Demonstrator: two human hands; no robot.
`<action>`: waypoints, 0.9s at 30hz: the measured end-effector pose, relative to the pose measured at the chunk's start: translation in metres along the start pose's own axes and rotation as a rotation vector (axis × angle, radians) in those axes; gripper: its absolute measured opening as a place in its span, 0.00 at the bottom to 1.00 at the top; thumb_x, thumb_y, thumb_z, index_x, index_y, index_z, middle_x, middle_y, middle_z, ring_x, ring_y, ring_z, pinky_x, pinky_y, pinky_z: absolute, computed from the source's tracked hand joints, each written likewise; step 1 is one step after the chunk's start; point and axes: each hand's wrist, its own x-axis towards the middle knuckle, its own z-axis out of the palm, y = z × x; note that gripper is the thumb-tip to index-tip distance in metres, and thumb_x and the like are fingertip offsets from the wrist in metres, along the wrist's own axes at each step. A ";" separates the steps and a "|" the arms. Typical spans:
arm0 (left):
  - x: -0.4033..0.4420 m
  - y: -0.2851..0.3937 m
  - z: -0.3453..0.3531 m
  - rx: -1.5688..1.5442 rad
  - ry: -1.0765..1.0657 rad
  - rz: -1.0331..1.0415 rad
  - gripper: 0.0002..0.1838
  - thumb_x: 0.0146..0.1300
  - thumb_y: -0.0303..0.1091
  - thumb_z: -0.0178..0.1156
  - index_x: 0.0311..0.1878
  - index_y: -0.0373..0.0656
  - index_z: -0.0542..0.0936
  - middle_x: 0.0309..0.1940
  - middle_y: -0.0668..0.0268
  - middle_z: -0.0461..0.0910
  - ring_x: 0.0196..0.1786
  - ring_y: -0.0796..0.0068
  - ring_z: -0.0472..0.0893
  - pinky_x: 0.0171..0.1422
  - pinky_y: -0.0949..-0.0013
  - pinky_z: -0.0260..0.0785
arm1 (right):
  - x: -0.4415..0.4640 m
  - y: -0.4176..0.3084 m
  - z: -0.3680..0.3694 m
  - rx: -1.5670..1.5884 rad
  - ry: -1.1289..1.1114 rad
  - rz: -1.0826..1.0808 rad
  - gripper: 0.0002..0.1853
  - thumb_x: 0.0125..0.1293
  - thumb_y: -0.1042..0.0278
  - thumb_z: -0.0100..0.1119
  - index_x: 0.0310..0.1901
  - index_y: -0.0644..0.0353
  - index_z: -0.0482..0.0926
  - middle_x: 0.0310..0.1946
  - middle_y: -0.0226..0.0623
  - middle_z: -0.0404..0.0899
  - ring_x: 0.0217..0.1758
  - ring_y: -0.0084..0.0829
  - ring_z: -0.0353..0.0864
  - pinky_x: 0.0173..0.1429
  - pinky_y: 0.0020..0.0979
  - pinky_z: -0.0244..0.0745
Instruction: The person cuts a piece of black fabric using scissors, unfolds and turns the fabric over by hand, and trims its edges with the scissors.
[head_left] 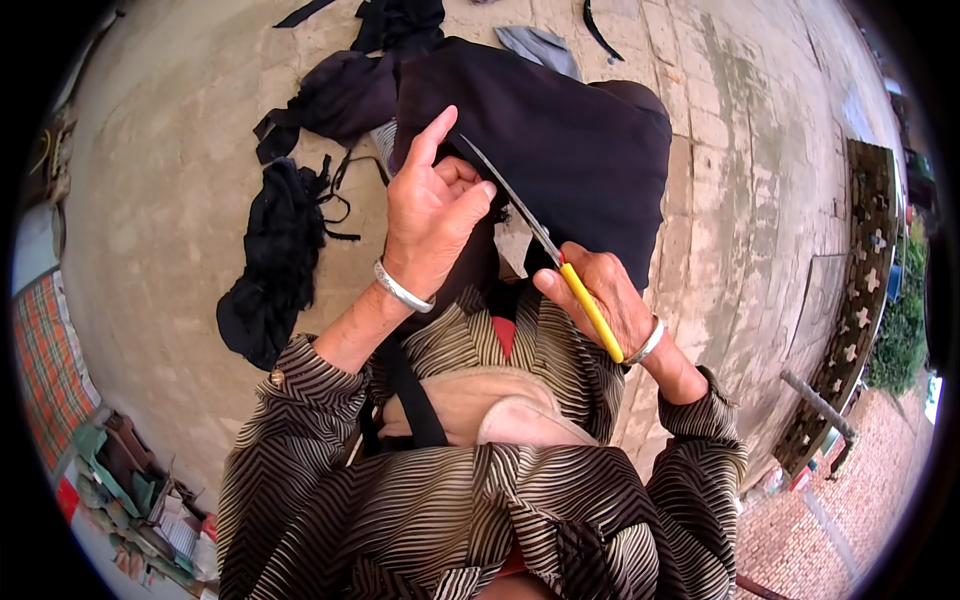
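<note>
My right hand (612,290) is closed around a pair of scissors (583,302) with yellow handles. Their metal blades point up and left across black cloth (560,135), which is spread over my lap and knees. Just left of the blade tips is my left hand (432,215), its index finger stretched out along the cloth. The other fingers of that hand curl in towards the thumb, and whatever they pinch is hidden. A small tuft of dark fabric shows beneath the thumb, near the blades.
Black fabric scraps (270,265) with loose strips lie on the paved floor (150,200) to the left. More dark cloth (345,95) and a grey piece (540,48) lie farther ahead. A patterned block wall (862,300) stands at the right; piled items (130,480) sit lower left.
</note>
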 end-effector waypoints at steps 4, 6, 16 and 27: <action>0.001 -0.005 -0.005 0.003 -0.009 -0.008 0.39 0.59 0.14 0.56 0.74 0.33 0.52 0.48 0.61 0.78 0.44 0.82 0.76 0.51 0.78 0.71 | 0.000 0.006 0.002 -0.062 -0.035 -0.050 0.30 0.66 0.41 0.58 0.28 0.67 0.68 0.14 0.52 0.68 0.23 0.56 0.76 0.28 0.43 0.69; 0.002 -0.004 -0.005 0.000 -0.011 0.000 0.40 0.59 0.13 0.56 0.74 0.34 0.52 0.48 0.61 0.78 0.45 0.82 0.77 0.53 0.77 0.71 | 0.000 0.010 0.002 0.071 -0.116 -0.053 0.33 0.65 0.38 0.58 0.31 0.68 0.66 0.15 0.49 0.68 0.24 0.51 0.77 0.31 0.41 0.70; 0.002 -0.001 -0.002 0.048 -0.026 0.058 0.47 0.57 0.11 0.53 0.77 0.42 0.42 0.37 0.62 0.78 0.36 0.81 0.77 0.45 0.77 0.73 | 0.011 0.003 0.002 0.211 -0.148 -0.121 0.36 0.65 0.35 0.56 0.36 0.72 0.66 0.19 0.45 0.68 0.26 0.37 0.76 0.34 0.37 0.70; 0.000 0.000 -0.006 -0.013 -0.022 0.018 0.48 0.55 0.11 0.57 0.76 0.37 0.45 0.65 0.55 0.61 0.43 0.81 0.74 0.48 0.78 0.72 | 0.015 -0.003 0.001 0.139 -0.070 -0.051 0.31 0.70 0.43 0.54 0.25 0.69 0.67 0.13 0.48 0.63 0.19 0.48 0.72 0.28 0.40 0.67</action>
